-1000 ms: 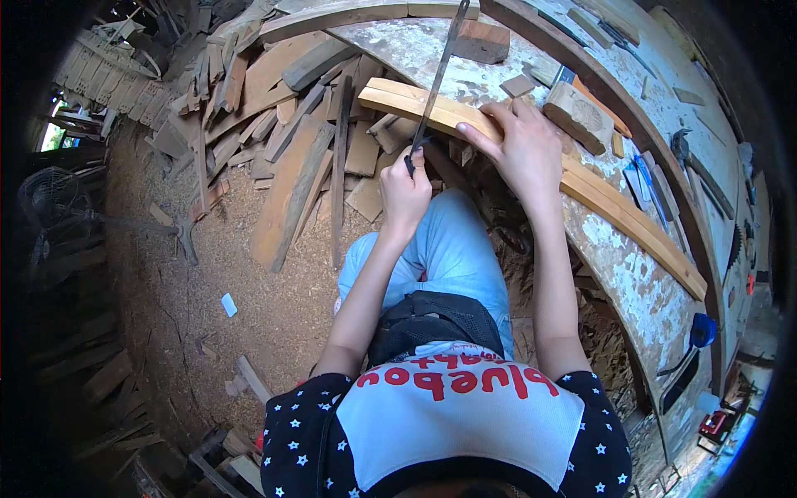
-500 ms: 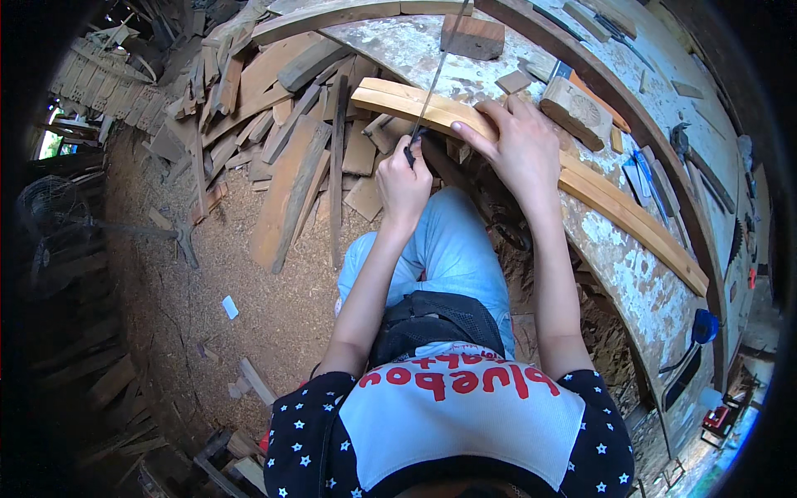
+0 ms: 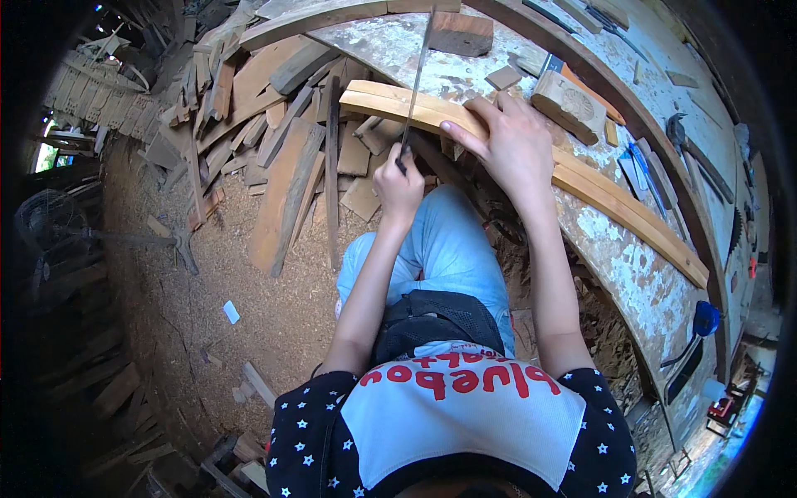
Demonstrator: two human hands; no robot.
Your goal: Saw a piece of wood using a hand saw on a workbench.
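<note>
At 10 to 11 o'clock we see a heaped pile of brown and grey wood offcuts (image 3: 284, 203). 9: dark wire-caged fan (image 3: 41, 236). 8: small white rectangular scrap (image 3: 231, 312) on the floor. On the white-mottled brown bench (image 3: 599, 224) we get: just past 12, reddish-brown rectangular wood block (image 3: 461, 35); 1 to 2, pale carved wood block (image 3: 569, 106); 2, dark-headed hammer (image 3: 704, 168); 3, blue tape measure (image 3: 706, 318).

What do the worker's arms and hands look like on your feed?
The left hand and right hand are gloveless, with nothing worn on wrists or forearms. The left sleeve and right sleeve are short, dark and printed with white stars.
</note>
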